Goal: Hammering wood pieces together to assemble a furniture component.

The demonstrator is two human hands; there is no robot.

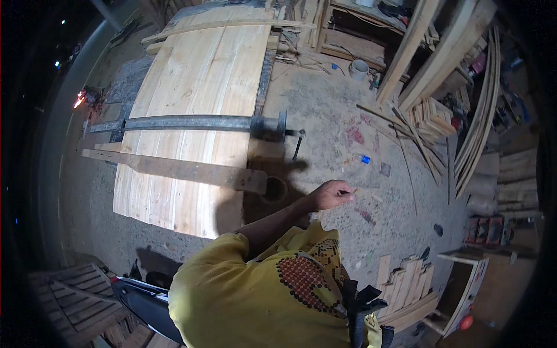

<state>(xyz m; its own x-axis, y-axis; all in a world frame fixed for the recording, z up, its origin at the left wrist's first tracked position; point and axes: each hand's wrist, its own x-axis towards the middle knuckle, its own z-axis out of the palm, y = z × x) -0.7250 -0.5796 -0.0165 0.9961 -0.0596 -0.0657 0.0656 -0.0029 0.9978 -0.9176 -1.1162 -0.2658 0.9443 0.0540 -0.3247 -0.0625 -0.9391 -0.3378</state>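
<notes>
My left hand (333, 195) is raised in front of my yellow shirt, over the floor to the right of a wide panel of joined pale boards (197, 75). Its fingers are curled together in a pinch; whatever is between them, if anything, is too small to make out. A long metal bar clamp (191, 122) lies across the panel, its screw end and handle (298, 145) jutting past the right edge. Nearer to me, a brown wooden board (174, 168) also crosses the panel. A round container (272, 189) sits in shadow by this board's end. My right hand is out of view.
Tall timbers (418, 52) and bent strips (484, 110) lean at the right. A grey bucket (359, 69) stands near a wooden shelf unit. Short boards (409, 281) are stacked at lower right. A motorbike seat (148, 307) is at lower left; a small fire (80, 98) burns far left.
</notes>
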